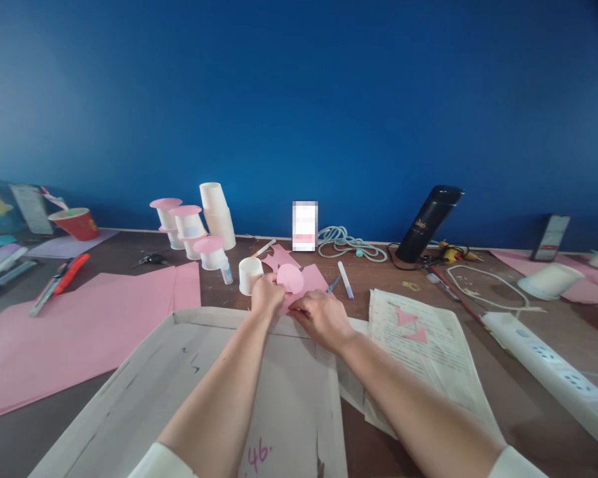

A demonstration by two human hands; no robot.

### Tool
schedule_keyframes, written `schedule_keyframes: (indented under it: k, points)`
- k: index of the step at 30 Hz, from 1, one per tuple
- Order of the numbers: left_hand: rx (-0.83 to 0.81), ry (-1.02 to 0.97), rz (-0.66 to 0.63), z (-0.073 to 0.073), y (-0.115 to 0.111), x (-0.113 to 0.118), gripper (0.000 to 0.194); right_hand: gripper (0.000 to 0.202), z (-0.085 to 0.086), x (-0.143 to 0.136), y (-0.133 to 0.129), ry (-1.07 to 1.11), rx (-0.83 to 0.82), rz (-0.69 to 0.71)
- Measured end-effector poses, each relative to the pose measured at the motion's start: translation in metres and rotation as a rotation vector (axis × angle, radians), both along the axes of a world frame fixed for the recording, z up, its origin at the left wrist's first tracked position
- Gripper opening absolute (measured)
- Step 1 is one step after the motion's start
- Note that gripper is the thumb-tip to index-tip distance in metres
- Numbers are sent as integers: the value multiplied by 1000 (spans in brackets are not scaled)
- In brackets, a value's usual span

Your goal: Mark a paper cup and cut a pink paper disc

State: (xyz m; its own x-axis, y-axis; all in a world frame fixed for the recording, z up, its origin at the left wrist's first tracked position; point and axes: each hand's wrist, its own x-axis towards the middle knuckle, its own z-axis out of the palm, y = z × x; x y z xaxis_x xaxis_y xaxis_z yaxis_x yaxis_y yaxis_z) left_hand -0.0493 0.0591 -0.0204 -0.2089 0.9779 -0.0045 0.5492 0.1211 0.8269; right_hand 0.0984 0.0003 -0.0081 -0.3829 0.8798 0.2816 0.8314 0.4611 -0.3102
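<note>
A pink paper circle (290, 278) stands up between the fingertips of my left hand (267, 296), which is closed on its left edge. My right hand (325, 318) has thumb and fingers pinched at pink paper just below the circle; whether this is the same piece, I cannot tell. Behind them lies a cut pink sheet (315, 279) with ragged scraps (278, 255). A white paper cup (250, 275) stands beside my left hand. Further left, several white cups are stacked with pink discs (210, 243) on them, and a small glue bottle (226, 271) stands in front.
A shallow grey cardboard lid (199, 385) lies under my forearms. Large pink sheets (80, 318) and a red-handled utility knife (70, 274) are at left. A phone (305, 226), coiled cable (346, 244), black thermos (428, 224), marker (345, 279) and power strip (548, 372) surround the work area.
</note>
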Motion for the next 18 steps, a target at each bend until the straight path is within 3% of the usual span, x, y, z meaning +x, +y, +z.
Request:
schedule_keyframes:
  k: [6, 18]
  points:
    - [53, 146, -47, 0, -1, 0, 16, 26, 1, -17, -3, -23, 28, -24]
    - [71, 329, -64, 3, -11, 4, 31, 16, -8, -31, -5, -29, -72, -163]
